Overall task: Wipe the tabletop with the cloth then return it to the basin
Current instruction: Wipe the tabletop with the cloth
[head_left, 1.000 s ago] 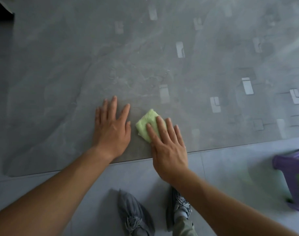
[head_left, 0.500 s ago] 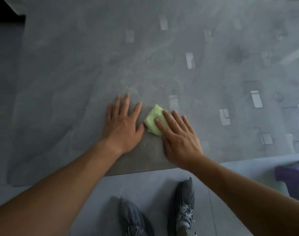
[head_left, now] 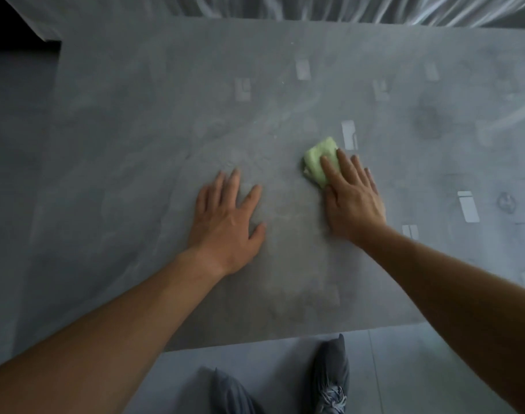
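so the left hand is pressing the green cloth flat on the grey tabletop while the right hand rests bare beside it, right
Not quite: the hands are swapped. In the head view the right hand presses the green cloth flat on the grey tabletop, while the left hand rests bare beside it, palm down and apart from the cloth.

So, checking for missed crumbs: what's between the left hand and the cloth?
Nothing; in the head view only bare grey tabletop separates the left hand from the green cloth.
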Available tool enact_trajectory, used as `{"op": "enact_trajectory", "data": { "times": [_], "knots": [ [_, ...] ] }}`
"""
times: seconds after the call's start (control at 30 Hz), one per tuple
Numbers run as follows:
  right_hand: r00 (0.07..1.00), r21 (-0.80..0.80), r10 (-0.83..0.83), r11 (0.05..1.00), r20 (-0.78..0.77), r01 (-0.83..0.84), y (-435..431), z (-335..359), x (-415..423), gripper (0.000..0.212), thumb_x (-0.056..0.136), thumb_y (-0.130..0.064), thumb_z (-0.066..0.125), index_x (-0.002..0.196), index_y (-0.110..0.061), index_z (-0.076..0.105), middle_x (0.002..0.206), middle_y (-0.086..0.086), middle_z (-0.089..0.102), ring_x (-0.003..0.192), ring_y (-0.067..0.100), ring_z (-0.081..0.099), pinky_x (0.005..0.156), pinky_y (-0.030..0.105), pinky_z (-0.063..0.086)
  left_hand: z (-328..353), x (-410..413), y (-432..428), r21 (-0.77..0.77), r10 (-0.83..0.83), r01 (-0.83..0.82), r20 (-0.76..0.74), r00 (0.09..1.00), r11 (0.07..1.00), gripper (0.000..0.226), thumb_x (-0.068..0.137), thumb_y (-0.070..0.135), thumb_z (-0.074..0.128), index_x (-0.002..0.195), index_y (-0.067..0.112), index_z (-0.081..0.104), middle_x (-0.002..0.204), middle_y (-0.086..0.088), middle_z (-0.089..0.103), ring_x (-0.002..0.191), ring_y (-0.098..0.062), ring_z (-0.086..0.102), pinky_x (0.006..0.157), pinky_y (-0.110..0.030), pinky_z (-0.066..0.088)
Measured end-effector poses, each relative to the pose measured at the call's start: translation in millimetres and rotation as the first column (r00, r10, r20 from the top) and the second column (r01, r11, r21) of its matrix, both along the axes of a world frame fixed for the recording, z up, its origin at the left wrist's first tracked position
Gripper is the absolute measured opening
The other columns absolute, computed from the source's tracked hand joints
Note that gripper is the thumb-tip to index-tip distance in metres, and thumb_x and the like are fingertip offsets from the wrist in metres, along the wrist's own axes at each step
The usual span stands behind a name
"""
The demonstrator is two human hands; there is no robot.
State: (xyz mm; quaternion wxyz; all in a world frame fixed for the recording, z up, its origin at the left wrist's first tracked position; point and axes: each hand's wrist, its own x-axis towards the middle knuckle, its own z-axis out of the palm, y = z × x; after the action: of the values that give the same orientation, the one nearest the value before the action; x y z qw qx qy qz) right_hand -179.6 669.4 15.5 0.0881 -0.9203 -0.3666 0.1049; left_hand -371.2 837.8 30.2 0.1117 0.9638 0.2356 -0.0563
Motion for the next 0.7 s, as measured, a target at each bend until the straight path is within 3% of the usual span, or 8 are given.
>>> {"op": "enact_trajectory", "data": {
  "times": [0.07,0.13,0.23,0.33,0.43,0.5,0.57,0.7],
  "knots": [
    [0.981,-0.002,-0.192,0.981,-0.02,0.192,24,-2,24,0.059,0.098,-0.033,0.035,0.156,-0.039,0.022,0.168,-0.001,0.011,0.154,0.03,0.008,0.125,0.042,0.006,-5,10,11,-0.021,0.011,-0.012,-0.044,0.999,1.0,0.073,0.086,0.06,0.037,0.151,0.033,0.018,0.163,-0.01,-0.001,0.148,-0.034,-0.001,0.118,-0.052,0.005],
    [0.97,0.004,-0.244,0.97,-0.018,0.244,37,-1,17,0.06,0.097,-0.032,0.035,0.156,-0.039,0.022,0.168,0.0,0.01,0.154,0.031,0.008,0.125,0.042,0.006,-7,14,15,-0.019,0.008,-0.01,-0.095,0.995,1.0,0.073,0.087,0.063,0.035,0.152,0.034,0.015,0.163,-0.008,-0.003,0.149,-0.033,-0.004,0.118,-0.053,0.005],
    [0.999,0.018,0.049,0.999,-0.007,-0.049,22,3,-22,0.061,0.096,-0.036,0.032,0.156,-0.036,0.025,0.167,0.001,0.015,0.154,0.031,0.011,0.125,0.044,0.009,-1,17,16,0.002,0.014,-0.014,-0.097,0.995,1.0,0.07,0.086,0.063,0.036,0.149,0.035,0.023,0.162,-0.01,0.01,0.147,-0.034,0.008,0.116,-0.051,0.013],
    [0.957,-0.002,0.284,0.959,-0.059,-0.284,0,7,-11,0.056,0.1,-0.036,0.034,0.156,-0.035,0.028,0.166,0.0,0.019,0.154,0.029,0.013,0.125,0.045,0.011,7,27,22,0.013,0.02,-0.019,-0.035,0.999,1.0,0.063,0.084,0.06,0.043,0.14,0.03,0.04,0.152,-0.014,0.03,0.139,-0.035,0.025,0.111,-0.048,0.02],
    [0.996,0.0,0.083,0.997,-0.033,-0.083,20,5,49,0.058,0.098,-0.027,0.043,0.155,-0.033,0.03,0.166,0.004,0.019,0.153,0.033,0.015,0.124,0.046,0.013,5,45,31,-0.013,0.04,-0.041,-0.005,0.999,0.999,0.065,0.084,0.055,0.047,0.142,0.026,0.038,0.155,-0.017,0.027,0.143,-0.035,0.021,0.116,-0.048,0.017],
    [0.991,0.012,-0.128,0.992,-0.028,0.129,52,3,81,0.06,0.098,-0.028,0.041,0.155,-0.037,0.026,0.167,0.001,0.014,0.154,0.031,0.01,0.125,0.045,0.008,-1,60,42,-0.015,0.06,-0.06,0.001,0.998,0.998,0.07,0.085,0.054,0.047,0.146,0.023,0.033,0.158,-0.018,0.02,0.146,-0.035,0.015,0.118,-0.049,0.013],
    [0.983,0.027,-0.182,0.983,-0.01,0.182,81,0,85,0.06,0.097,-0.033,0.034,0.156,-0.038,0.023,0.168,-0.001,0.012,0.154,0.031,0.008,0.125,0.045,0.006,-4,79,56,-0.002,0.076,-0.076,0.011,0.997,0.997,0.073,0.086,0.053,0.049,0.148,0.021,0.03,0.159,-0.019,0.017,0.147,-0.036,0.012,0.118,-0.048,0.011],
    [0.988,0.029,0.154,0.988,-0.017,-0.153,72,3,52,0.059,0.097,-0.037,0.029,0.156,-0.036,0.025,0.167,0.0,0.016,0.153,0.032,0.011,0.125,0.045,0.007,-3,117,83,0.024,0.119,-0.118,-0.015,0.993,0.993,0.077,0.087,0.056,0.045,0.152,0.022,0.021,0.161,-0.017,0.009,0.148,-0.036,0.007,0.119,-0.049,0.009]
  ]
}}
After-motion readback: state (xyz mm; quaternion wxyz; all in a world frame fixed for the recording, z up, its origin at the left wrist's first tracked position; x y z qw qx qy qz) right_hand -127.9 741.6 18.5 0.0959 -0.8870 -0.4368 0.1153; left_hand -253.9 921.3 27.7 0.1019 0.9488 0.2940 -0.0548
